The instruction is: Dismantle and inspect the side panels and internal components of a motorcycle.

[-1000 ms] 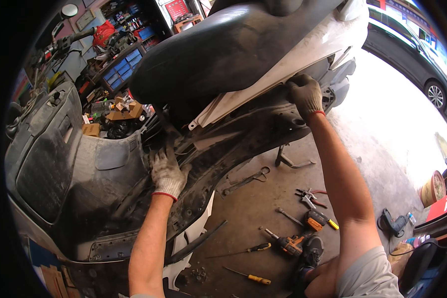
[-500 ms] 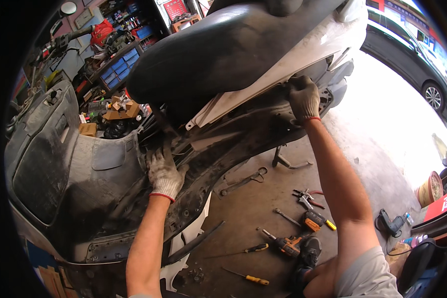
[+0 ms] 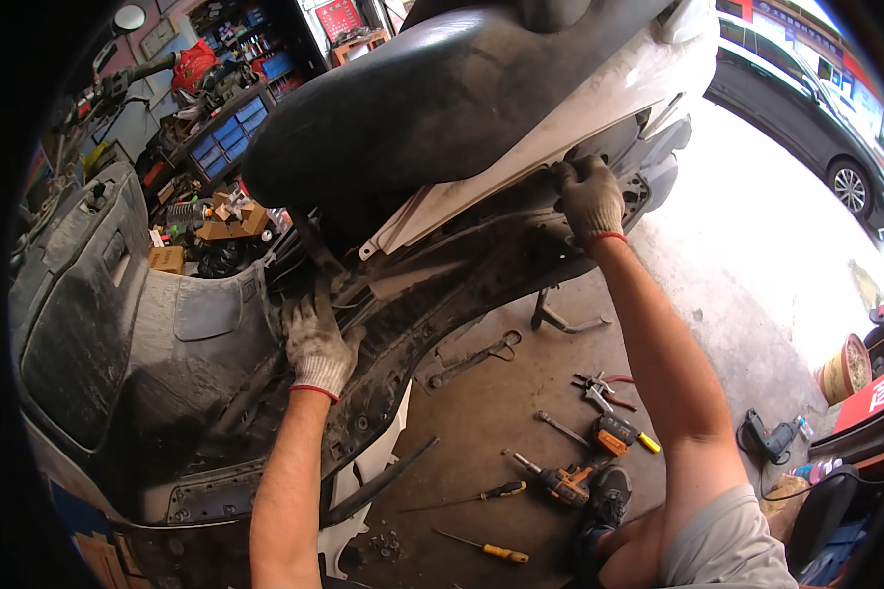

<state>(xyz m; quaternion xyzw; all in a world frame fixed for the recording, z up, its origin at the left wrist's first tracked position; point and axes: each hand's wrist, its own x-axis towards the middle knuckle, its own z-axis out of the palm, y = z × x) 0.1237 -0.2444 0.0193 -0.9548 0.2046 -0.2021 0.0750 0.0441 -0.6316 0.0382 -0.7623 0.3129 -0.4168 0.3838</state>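
Observation:
Gloved, my left hand lies with fingers apart on the scooter's dark inner panel, beside the grey, dusty floorboard. My right hand is curled at the edge of dark plastic just below a long white side panel; what its fingertips grip is hidden. Above both hands is the large black seat. The white panel's lower left end has a small tab with a hole, under the seat. A loose white fairing piece lies below the dark panel.
On the concrete floor lie an orange drill, pliers, screwdrivers, a wrench and a heat-gun-like tool. Cluttered shelves and blue drawers stand at back left. A dark car is parked outside at right.
The scene has shifted slightly left in the picture. My right hand has moved a little downward along the panel edge. My left hand stays in place on the inner panel.

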